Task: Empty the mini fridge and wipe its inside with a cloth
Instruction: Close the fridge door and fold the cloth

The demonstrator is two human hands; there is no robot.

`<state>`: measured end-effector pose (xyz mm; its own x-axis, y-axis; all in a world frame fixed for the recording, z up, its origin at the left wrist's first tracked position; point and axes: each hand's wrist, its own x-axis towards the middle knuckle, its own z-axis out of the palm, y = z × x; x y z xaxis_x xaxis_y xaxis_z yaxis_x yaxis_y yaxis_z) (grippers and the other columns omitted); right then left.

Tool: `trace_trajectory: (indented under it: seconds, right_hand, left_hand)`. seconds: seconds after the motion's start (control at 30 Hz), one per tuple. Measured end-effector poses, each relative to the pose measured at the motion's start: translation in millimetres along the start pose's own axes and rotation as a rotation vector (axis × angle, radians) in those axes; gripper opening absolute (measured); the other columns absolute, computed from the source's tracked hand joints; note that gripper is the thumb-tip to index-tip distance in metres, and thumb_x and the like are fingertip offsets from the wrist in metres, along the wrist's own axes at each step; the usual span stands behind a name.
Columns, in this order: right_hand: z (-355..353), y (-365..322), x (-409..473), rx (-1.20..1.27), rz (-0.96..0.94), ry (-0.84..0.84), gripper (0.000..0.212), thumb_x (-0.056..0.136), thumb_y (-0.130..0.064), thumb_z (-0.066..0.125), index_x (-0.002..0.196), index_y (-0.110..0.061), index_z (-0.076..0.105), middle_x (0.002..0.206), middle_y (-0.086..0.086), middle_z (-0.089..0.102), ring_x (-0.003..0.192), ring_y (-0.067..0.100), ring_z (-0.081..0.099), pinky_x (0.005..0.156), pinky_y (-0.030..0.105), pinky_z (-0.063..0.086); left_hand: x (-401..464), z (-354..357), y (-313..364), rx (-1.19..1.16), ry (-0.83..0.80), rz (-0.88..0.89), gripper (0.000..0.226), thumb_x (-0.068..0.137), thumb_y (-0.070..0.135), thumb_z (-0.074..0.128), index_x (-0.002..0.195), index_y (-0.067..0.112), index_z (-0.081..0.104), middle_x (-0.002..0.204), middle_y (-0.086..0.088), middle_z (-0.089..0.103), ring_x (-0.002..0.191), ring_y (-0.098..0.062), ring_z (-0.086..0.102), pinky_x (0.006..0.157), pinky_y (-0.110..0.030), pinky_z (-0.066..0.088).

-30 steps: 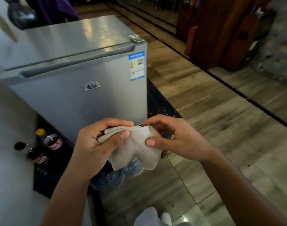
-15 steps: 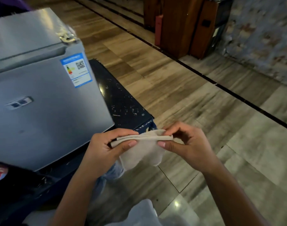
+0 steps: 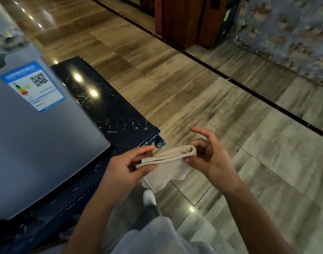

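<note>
Head view: both hands — left hand, right hand — pinch the folded cloth stretched between them; fridge cut off at left.

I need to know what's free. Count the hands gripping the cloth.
2: the left hand pinches the cloth at its left end, the right hand pinches its right end, in front of the mini fridge.

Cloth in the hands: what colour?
Plain beige, no pattern. The cloth shows clearly in the head view, held between both hands.
</note>
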<state>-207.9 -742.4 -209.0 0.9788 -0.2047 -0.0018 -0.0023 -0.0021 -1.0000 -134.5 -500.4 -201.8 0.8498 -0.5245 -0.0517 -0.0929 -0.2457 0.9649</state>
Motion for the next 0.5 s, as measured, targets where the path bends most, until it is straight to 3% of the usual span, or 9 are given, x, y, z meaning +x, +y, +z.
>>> trace_trajectory:
  seconds: [0.17, 0.27, 0.37, 0.5]
  right_hand:
    - [8, 23, 54, -0.301, 0.086, -0.034, 0.043, 0.078, 0.003, 0.079, 0.107, -0.027, 0.069, 0.096, -0.01, 0.073, 0.091, 0.01, 0.069, 0.082, 0.03, 0.057]
    - [16, 41, 91, -0.406, 0.14, -0.068, 0.03, 0.078, -0.006, 0.081, 0.102, -0.023, 0.072, 0.094, -0.011, 0.074, 0.088, 0.009, 0.069, 0.083, 0.034, 0.058]
    - [25, 46, 129, -0.533, 0.123, -0.131, 0.03, 0.081, -0.012, 0.08, 0.105, -0.028, 0.071, 0.096, -0.016, 0.072, 0.089, 0.003, 0.066, 0.079, 0.019, 0.054]
    - [37, 45, 175, -0.58, 0.113, -0.247, 0.026, 0.081, -0.01, 0.079, 0.091, -0.032, 0.069, 0.088, -0.015, 0.068, 0.084, 0.003, 0.063, 0.07, 0.008, 0.045]
  left_hand:
    - [39, -14, -32, 0.176, 0.029, 0.017, 0.018, 0.083, 0.038, 0.075, 0.1, 0.04, 0.073, 0.094, 0.021, 0.076, 0.09, -0.001, 0.073, 0.078, -0.017, 0.058]
    - [64, -24, -50, 0.218, 0.05, 0.026, 0.019, 0.082, 0.042, 0.069, 0.101, 0.036, 0.072, 0.092, 0.023, 0.073, 0.087, -0.001, 0.072, 0.075, -0.012, 0.053]
    - [86, -37, -64, 0.208, 0.081, -0.038, 0.012, 0.082, 0.046, 0.066, 0.094, 0.047, 0.068, 0.094, 0.027, 0.072, 0.089, 0.002, 0.07, 0.075, -0.009, 0.051]
    - [109, -57, -82, 0.157, 0.141, -0.121, 0.025, 0.088, 0.025, 0.074, 0.096, 0.048, 0.067, 0.095, 0.026, 0.072, 0.091, 0.002, 0.07, 0.077, -0.017, 0.057]
